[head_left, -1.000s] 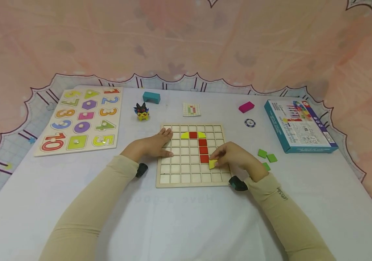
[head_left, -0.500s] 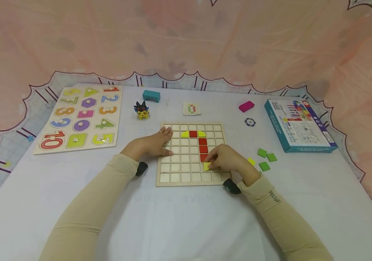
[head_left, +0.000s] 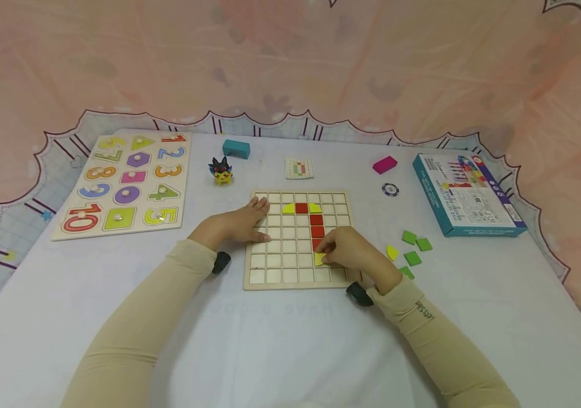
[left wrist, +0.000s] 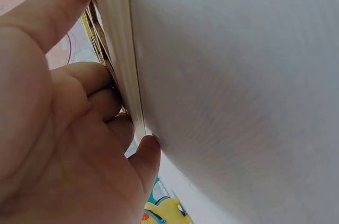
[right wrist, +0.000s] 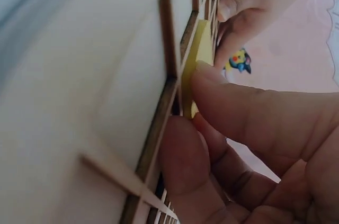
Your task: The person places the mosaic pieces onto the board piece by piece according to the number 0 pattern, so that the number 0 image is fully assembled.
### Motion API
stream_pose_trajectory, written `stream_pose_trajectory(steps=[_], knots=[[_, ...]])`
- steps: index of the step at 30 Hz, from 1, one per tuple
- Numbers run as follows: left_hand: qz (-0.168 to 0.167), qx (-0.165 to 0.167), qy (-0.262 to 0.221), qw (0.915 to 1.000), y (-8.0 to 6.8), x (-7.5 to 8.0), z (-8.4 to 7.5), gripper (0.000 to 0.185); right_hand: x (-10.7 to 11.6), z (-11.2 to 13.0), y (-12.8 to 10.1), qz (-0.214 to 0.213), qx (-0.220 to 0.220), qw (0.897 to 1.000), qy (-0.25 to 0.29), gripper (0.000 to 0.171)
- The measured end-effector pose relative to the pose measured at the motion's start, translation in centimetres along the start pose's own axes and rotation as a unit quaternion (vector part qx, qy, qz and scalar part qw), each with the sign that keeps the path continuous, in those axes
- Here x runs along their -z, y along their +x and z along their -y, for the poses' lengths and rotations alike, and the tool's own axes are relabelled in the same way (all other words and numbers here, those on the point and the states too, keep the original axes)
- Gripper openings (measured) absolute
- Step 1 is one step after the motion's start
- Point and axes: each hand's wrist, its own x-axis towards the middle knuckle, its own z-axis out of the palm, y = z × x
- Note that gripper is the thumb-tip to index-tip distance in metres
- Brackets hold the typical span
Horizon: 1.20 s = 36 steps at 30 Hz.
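A wooden grid board (head_left: 274, 276) lies in front of me. My left hand (head_left: 236, 225) rests on its left edge with the fingers spread; in the left wrist view its fingertips are right at the board's side. My right hand (head_left: 355, 252) pinches a yellow tile (head_left: 318, 259) between thumb and fingers, over the cell below a column of red tiles (head_left: 317, 232). In the right wrist view this yellow tile (right wrist: 197, 49) stands tilted against the cell's dividers. At the board's top, a red tile (head_left: 301, 208) sits between two yellow rounded tiles (head_left: 289, 209).
Several green tiles (head_left: 413, 258) and a yellow rounded piece (head_left: 392, 252) lie right of the board. Behind it are a pattern card (head_left: 299, 169), toy figure (head_left: 221, 171), teal block (head_left: 236, 149), magenta block (head_left: 384, 165) and chip (head_left: 390, 190). A number puzzle (head_left: 126, 212) and box (head_left: 469, 192) flank these.
My right hand has moved left with the yellow tile, to the cell under the red column. The yellow piece on the table has come into sight. My left hand has stayed put.
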Motion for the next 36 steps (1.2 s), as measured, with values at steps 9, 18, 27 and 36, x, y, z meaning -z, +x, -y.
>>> stream_pose_trajectory(steps=[9, 18, 27, 36], knots=[[0.001, 0.003, 0.000, 1.0000, 0.0, 0.1, -0.1, 0.086, 0.1, -0.3, 0.0, -0.008, 0.026, 1.000, 0.013, 0.006], [0.002, 0.004, -0.009, 0.9999, 0.0, 0.1, -0.1, 0.085, 2.9, -2.0, -1.0, -0.004, 0.009, 0.998, 0.062, 0.018], [0.000, 0.005, -0.013, 0.9999, 0.2, 0.0, 0.1, 0.085, 6.5, -5.6, -3.0, -0.017, -0.033, 0.998, 0.054, 0.026], [0.002, 0.005, -0.004, 1.0000, 0.3, 0.0, 0.1, 0.086, 8.4, -9.9, -5.3, -0.014, -0.093, 0.993, 0.076, 0.034]])
